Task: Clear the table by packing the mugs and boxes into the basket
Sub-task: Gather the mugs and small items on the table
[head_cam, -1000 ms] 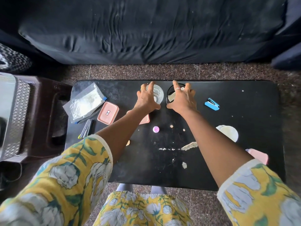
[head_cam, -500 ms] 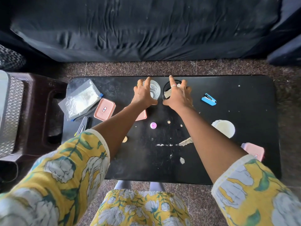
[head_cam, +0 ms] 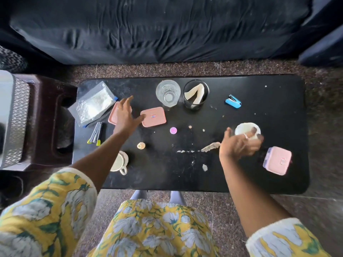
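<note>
Black table: left hand open, spread over pink boxes at 10 o'clock; right hand gripping mug at 3 o'clock.

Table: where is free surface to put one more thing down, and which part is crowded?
The table is bare along its near edge, between the cream mug and the pink box, and in the far right corner beyond the blue stapler. The left end is crowded around the plastic bag.
</note>
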